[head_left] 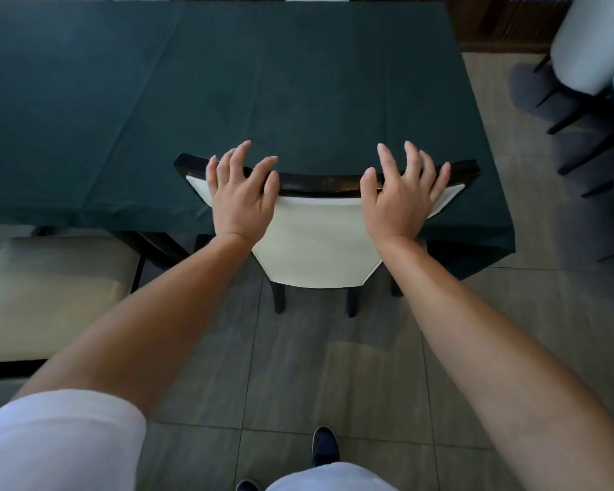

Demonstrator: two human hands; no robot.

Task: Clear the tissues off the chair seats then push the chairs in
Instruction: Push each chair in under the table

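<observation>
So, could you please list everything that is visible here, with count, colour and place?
table: one, under a dark green cloth, ahead
pushed-in chair: one, cream back, black frame, at the table's near edge
second chair: one, cream seat in view, no tissue on it, at left, not pushed in
stacked chairs: several, pale with dark legs, far right
floor: grey tiles
shoes: two, dark, bottom
left hand: fingers spread, on the chair's top rail
right hand: the same
</observation>
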